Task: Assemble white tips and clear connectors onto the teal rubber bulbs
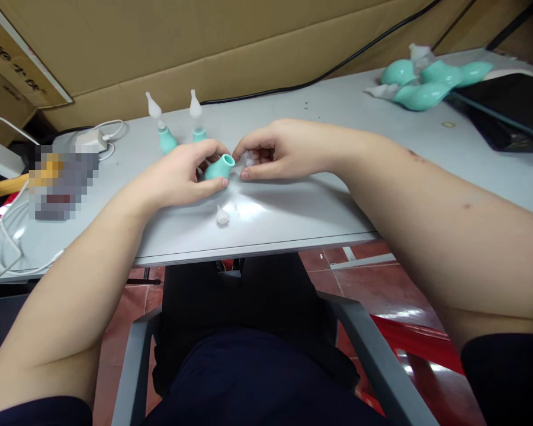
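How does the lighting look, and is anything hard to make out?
Head view: glare whitens the tabletop beside the loose nozzle, and a soft shadow lies below the right hand; head view: the teal bulb in the left hand reads clearly, the translucent piece in the right less so; head view: a pixelated patch hides detail at left.

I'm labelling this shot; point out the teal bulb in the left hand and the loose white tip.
Teal bulb (pixel 217 170), head view: side of its body.
White tip (pixel 222 217), head view: its wide end.
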### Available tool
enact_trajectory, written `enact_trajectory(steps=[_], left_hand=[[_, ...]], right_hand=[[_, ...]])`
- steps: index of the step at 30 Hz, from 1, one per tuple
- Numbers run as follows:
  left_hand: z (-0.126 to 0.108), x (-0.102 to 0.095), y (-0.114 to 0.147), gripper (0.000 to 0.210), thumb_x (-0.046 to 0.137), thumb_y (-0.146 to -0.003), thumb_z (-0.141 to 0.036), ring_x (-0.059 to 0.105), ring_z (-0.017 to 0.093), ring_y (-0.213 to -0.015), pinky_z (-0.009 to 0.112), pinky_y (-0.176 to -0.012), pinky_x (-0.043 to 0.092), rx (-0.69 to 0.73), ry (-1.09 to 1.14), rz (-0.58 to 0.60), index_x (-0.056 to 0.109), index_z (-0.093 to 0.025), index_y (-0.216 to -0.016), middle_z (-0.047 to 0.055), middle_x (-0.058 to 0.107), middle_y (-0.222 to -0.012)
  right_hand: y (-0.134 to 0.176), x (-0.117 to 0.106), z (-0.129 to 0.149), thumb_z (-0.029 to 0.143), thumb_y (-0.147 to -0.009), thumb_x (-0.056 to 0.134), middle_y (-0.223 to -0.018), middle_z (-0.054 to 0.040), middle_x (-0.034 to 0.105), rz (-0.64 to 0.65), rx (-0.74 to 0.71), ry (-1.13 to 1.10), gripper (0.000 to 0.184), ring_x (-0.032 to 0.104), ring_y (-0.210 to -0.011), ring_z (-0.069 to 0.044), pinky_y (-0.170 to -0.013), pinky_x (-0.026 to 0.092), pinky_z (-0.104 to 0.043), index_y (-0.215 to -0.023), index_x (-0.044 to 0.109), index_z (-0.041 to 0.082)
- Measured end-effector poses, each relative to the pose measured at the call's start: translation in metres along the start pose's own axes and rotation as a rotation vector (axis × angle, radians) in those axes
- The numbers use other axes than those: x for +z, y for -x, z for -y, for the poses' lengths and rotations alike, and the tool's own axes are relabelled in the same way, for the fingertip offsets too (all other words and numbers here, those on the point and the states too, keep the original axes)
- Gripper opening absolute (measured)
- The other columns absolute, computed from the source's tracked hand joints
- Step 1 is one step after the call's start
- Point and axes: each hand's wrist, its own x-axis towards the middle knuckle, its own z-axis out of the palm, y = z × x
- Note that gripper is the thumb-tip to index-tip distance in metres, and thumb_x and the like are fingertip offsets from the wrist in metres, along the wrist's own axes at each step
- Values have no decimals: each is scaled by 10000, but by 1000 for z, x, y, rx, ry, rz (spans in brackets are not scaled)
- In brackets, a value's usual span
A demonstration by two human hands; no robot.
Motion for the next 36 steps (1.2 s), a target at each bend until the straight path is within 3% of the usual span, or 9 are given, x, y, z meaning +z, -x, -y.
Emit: enact_trajectory(steps=[14, 20, 24, 30, 36], left_hand=[[-4, 0, 0, 522, 810, -941, -299, 729, 277, -1040, 421, -910, 648, -37, -22, -14, 846, -252, -1459, 90, 809, -1229], [-3, -1, 0, 593, 791, -879, -274, 680, 252, -943, 411, -860, 615, -40, -47, -16, 837, -259, -1470, 89, 832, -1228], [-5, -3, 0, 592, 764, -859, -285, 645, 217, -870, 389, -804, 563, -53, -56, 15, 831, -239, -1445, 98, 866, -1320], [-6, -4, 0, 515, 730, -858, -323, 611, 210, -835, 395, -837, 545, -43, -67, 32, 838, -221, -1351, 60, 825, -1112], [-6, -4, 1, 508, 731, -856, -346, 634, 220, -868, 389, -821, 524, -41, -60, 28, 835, -235, -1341, 70, 842, -1157]], right_hand=[[-1, 0, -3, 577, -1013, 1032, -848, -1, 765, 19, 12, -34, 383, 672, -838, -253, -793, 424, -401, -1272, 988, 298], [-1, 0, -4, 523, -1026, 1006, -868, -5, 785, 21, 10, -9, 362, 680, -833, -251, -791, 428, -399, -1302, 990, 290], [-2, 1, -3, 487, -1022, 1010, -883, -2, 790, 22, 27, 4, 369, 673, -823, -237, -792, 415, -393, -1324, 985, 277], [-2, 1, -5, 489, -1025, 1027, -891, 4, 783, 22, 23, 9, 365, 651, -820, -225, -796, 397, -383, -1319, 987, 276], [-2, 1, -4, 506, -1011, 1022, -876, 0, 784, 22, 21, 5, 366, 661, -821, -233, -789, 400, -387, -1291, 984, 273]])
